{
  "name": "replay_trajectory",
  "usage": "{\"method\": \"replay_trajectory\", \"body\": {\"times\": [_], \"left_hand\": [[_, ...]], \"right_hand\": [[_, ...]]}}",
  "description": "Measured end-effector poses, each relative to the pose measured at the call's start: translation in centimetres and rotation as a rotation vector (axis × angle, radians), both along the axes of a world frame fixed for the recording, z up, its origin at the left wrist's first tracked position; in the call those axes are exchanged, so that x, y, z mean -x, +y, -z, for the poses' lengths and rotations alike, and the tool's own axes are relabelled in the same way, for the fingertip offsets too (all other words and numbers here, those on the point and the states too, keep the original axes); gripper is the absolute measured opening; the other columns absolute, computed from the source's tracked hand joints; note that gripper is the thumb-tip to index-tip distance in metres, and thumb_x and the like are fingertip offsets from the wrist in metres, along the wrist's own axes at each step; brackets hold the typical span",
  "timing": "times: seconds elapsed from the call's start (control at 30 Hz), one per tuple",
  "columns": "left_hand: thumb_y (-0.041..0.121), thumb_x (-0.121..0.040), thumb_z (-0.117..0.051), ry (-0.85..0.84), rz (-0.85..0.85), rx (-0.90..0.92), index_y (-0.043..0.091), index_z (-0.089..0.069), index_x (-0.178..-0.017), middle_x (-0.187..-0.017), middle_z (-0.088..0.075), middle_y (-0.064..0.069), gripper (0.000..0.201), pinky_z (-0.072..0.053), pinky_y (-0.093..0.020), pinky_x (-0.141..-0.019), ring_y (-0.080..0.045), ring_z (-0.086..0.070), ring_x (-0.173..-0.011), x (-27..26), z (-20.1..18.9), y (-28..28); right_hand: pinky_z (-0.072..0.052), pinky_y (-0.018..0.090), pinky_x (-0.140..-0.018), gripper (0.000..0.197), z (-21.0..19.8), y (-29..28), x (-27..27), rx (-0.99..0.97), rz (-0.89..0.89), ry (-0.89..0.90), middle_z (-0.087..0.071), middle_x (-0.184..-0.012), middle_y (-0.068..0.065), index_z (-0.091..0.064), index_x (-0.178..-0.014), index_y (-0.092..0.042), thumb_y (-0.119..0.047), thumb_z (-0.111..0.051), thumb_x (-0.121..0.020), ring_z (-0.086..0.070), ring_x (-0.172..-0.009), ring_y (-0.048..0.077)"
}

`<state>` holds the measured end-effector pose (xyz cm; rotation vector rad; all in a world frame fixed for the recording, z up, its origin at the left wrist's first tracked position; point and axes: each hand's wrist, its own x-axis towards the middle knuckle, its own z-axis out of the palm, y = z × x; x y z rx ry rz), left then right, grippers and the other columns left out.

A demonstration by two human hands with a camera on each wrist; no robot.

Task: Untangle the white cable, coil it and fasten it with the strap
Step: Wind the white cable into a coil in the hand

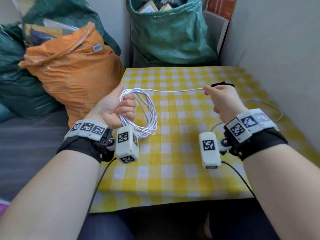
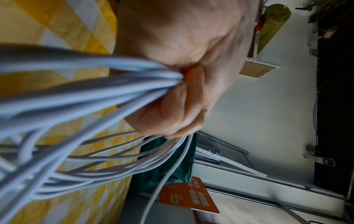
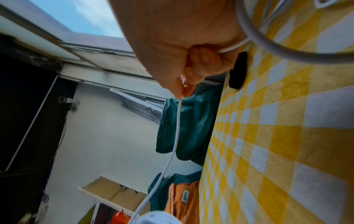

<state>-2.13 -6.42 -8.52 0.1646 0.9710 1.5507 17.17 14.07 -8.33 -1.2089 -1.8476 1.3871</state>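
Note:
My left hand grips a bundle of several loops of the white cable above the left edge of the table; the wrist view shows the strands squeezed in its curled fingers. One taut strand runs right to my right hand, which pinches it between thumb and forefinger. The rest of the cable passes through that fist and trails off to the right. The black strap lies on the cloth just beyond my right hand, also seen as a dark shape.
The table wears a yellow-and-white checked cloth. An orange sack stands left of it and a green sack behind it. A pale wall closes the right side. Black wrist-camera leads hang over the front edge.

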Motion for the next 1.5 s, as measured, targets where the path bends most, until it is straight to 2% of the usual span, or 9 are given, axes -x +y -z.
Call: {"method": "replay_trajectory", "body": {"times": [0.23, 0.43, 0.5, 0.6, 0.67, 0.8, 1.1, 1.33, 1.5], "left_hand": [[0.042, -0.097, -0.024, -0.231, 0.298, -0.233, 0.004, -0.051, -0.074, -0.056, -0.033, 0.001, 0.052, -0.027, -0.025, -0.051, -0.013, -0.032, -0.042, -1.2, 0.2, 0.9], [0.032, -0.097, -0.038, -0.228, 0.217, -0.368, 0.008, -0.051, -0.077, -0.057, -0.034, 0.003, 0.034, -0.035, -0.025, -0.053, -0.011, -0.035, -0.045, -2.5, -1.1, 1.4], [0.033, -0.096, -0.039, -0.071, 0.06, -0.303, 0.014, -0.049, -0.069, -0.053, -0.04, 0.005, 0.035, -0.047, -0.024, -0.052, -0.009, -0.045, -0.044, -3.3, -1.4, 1.9], [0.033, -0.098, -0.035, 0.232, -0.14, -0.212, 0.017, -0.046, -0.065, -0.056, -0.054, 0.003, 0.039, -0.059, -0.039, -0.076, -0.017, -0.066, -0.067, -4.6, -1.6, 2.6], [0.031, -0.1, -0.036, 0.333, -0.148, -0.197, 0.014, -0.046, -0.068, -0.065, -0.063, -0.003, 0.037, -0.055, -0.044, -0.082, -0.023, -0.068, -0.081, -5.1, -1.4, 3.0], [0.03, -0.1, -0.036, 0.504, -0.1, -0.124, 0.014, -0.045, -0.07, -0.082, -0.067, -0.009, 0.036, -0.052, -0.044, -0.072, -0.027, -0.067, -0.078, -5.5, -1.2, 3.6], [0.03, -0.101, -0.032, 1.174, -0.051, 0.209, 0.012, -0.043, -0.112, -0.079, -0.065, -0.005, 0.023, -0.037, -0.023, -0.043, -0.021, -0.067, -0.051, -5.1, -1.3, 4.7], [0.026, -0.099, -0.036, 1.301, 0.002, 0.274, 0.016, -0.036, -0.071, -0.058, -0.04, -0.002, 0.029, -0.027, -0.017, -0.037, -0.013, -0.037, -0.042, -4.6, -2.6, 5.8], [0.019, -0.093, -0.035, 1.584, -0.195, 0.388, 0.015, -0.033, -0.061, -0.061, -0.042, -0.009, 0.032, -0.034, -0.034, -0.057, -0.024, -0.04, -0.057, -2.0, -5.0, 5.9]], "right_hand": [[-0.033, 0.027, -0.056, 0.033, -0.3, -1.6, 1.5, -0.407, -0.004, -0.216, -0.048, -0.063, -0.001, -0.047, -0.066, -0.014, -0.027, -0.044, -0.096, -0.046, -0.062, 0.021], [-0.037, 0.023, -0.048, 0.024, -0.3, -4.0, 2.2, -0.613, -0.363, -0.502, -0.063, -0.076, 0.001, -0.071, -0.091, -0.014, -0.023, -0.049, -0.093, -0.056, -0.064, 0.019], [-0.036, 0.022, -0.049, 0.026, -0.8, -5.0, 2.5, -0.599, -0.524, -0.569, -0.063, -0.086, -0.002, -0.071, -0.102, -0.019, -0.015, -0.046, -0.094, -0.054, -0.067, 0.016], [-0.043, 0.021, -0.074, 0.035, -1.6, -6.0, 2.8, -0.597, -0.711, -0.609, -0.064, -0.117, 0.0, -0.066, -0.118, -0.02, -0.008, -0.044, -0.093, -0.059, -0.099, 0.018], [-0.044, 0.019, -0.068, 0.026, -2.0, -6.4, 2.8, -0.58, -0.746, -0.528, -0.069, -0.105, 0.001, -0.069, -0.111, -0.017, -0.011, -0.055, -0.09, -0.061, -0.083, 0.011], [-0.042, 0.016, -0.046, 0.023, -2.5, -6.6, 2.8, -0.373, -0.636, -0.277, -0.064, -0.067, -0.003, -0.055, -0.079, -0.014, -0.019, -0.077, -0.075, -0.056, -0.051, 0.007], [-0.037, 0.018, -0.047, 0.026, -3.2, -5.0, 2.2, -0.145, -0.605, -0.039, -0.055, -0.062, -0.004, -0.055, -0.078, -0.016, -0.011, -0.079, -0.073, -0.044, -0.048, 0.007], [-0.037, 0.02, -0.047, 0.022, -4.1, -3.2, 2.0, -0.162, -0.583, 0.002, -0.054, -0.06, -0.002, -0.057, -0.076, -0.015, -0.008, -0.077, -0.076, -0.044, -0.047, 0.008], [-0.043, 0.019, -0.05, 0.009, -5.4, -1.5, 1.2, -0.382, -0.494, -0.179, -0.06, -0.064, -0.003, -0.063, -0.078, -0.015, -0.013, -0.072, -0.08, -0.05, -0.051, 0.008]]}}
